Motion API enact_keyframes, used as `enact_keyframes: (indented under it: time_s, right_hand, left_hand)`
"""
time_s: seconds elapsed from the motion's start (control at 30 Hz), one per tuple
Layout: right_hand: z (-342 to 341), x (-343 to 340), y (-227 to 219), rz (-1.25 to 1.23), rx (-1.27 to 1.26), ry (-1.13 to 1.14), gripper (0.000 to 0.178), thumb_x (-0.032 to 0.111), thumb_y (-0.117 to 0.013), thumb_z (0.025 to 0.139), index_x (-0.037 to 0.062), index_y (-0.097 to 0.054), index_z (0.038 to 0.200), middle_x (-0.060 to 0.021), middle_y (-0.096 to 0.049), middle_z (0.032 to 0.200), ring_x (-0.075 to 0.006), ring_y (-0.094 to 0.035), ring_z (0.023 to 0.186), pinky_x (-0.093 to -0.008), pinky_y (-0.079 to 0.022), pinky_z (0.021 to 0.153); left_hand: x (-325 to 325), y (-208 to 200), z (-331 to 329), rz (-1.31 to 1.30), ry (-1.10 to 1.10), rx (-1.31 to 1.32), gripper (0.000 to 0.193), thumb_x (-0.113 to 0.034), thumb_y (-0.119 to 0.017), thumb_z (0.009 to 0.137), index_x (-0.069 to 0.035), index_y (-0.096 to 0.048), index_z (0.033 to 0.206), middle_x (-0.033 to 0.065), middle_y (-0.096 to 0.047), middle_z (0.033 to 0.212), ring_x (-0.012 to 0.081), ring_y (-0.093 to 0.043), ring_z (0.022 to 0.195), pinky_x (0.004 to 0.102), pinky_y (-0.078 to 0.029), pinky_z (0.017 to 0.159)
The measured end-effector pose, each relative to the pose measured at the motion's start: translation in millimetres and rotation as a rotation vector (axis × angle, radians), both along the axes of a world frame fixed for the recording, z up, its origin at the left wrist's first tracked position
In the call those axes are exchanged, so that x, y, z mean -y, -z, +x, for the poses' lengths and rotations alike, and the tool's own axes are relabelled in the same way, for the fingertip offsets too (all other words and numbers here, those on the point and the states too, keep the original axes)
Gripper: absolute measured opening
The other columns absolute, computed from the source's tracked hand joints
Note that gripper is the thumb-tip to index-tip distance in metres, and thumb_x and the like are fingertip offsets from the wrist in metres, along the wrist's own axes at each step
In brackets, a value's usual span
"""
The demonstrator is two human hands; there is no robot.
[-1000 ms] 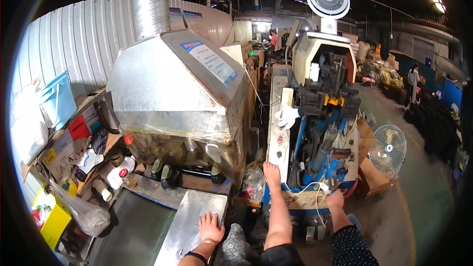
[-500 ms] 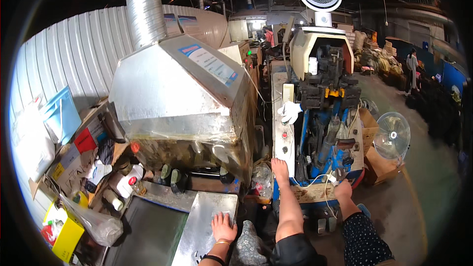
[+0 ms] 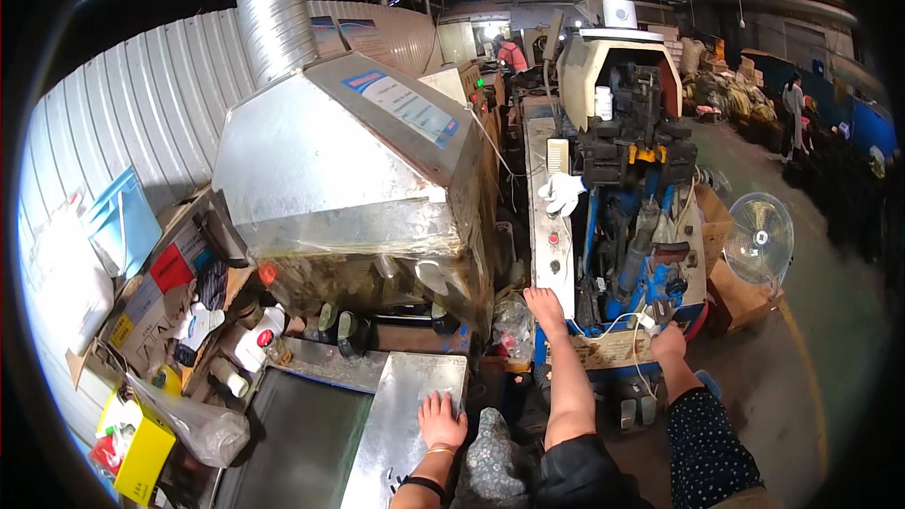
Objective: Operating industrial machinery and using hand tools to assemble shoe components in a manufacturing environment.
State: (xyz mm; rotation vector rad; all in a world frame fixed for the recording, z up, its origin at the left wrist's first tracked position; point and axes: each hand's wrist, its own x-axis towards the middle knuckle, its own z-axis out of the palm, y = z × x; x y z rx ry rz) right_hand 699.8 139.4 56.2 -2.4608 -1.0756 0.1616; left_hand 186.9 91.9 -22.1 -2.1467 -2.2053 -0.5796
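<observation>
My left hand [image 3: 441, 422] lies flat, fingers spread, on a bare metal plate [image 3: 407, 429] beside a dark conveyor belt [image 3: 297, 443]. A thin bracelet and a black band circle that arm. My right hand [image 3: 668, 343], in a black polka-dot oversleeve [image 3: 715, 448], is closed at the front of a black and blue machine [image 3: 627, 273], beside a white connector [image 3: 648, 320] with a cord. What it grips is hidden. Between my hands a bare limb [image 3: 568, 386] comes out of black cloth, its end touching the machine's side panel [image 3: 554, 259]; I cannot tell whose it is.
A sheet-metal hood [image 3: 311, 151] with a duct stands behind the belt. White gloves [image 3: 563, 193] lie on the machine panel. A floor fan [image 3: 759, 238] and cardboard boxes stand right. At left are a yellow box [image 3: 141, 452] and bottles. Another person [image 3: 794, 113] stands far right.
The view has shifted slightly, so nearby things sit further right in the picture. My left hand stays on the plate and my right at the machine. A distant person in pink shows more.
</observation>
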Motion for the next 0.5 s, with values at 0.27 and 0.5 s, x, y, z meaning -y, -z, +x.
enact_keyframes:
  time_s: [0.27,0.5]
  right_hand:
    - [5,-2,5,-0.014,-0.035,0.046,0.055,0.024,-0.080,0.070,0.0001,-0.055,0.112,-0.0231,-0.068,0.107,-0.0377,-0.066,0.101,-0.0442,-0.054,0.086]
    - [-5,-3,3,-0.012,-0.025,0.040,0.060,0.030,-0.082,0.068,-0.0007,-0.056,0.113,-0.0232,-0.069,0.103,-0.0378,-0.067,0.099,-0.0442,-0.054,0.086]
  left_hand:
    - [2,2,3,-0.030,0.006,-0.012,0.067,-0.043,-0.062,0.082,-0.011,-0.050,0.139,0.0171,-0.042,0.149,0.0356,-0.032,0.141,0.0496,-0.021,0.117]
    - [4,4,-4,-0.019,-0.001,-0.004,0.065,-0.040,-0.061,0.081,-0.010,-0.051,0.138,0.0178,-0.042,0.148,0.0374,-0.034,0.140,0.0517,-0.022,0.116]
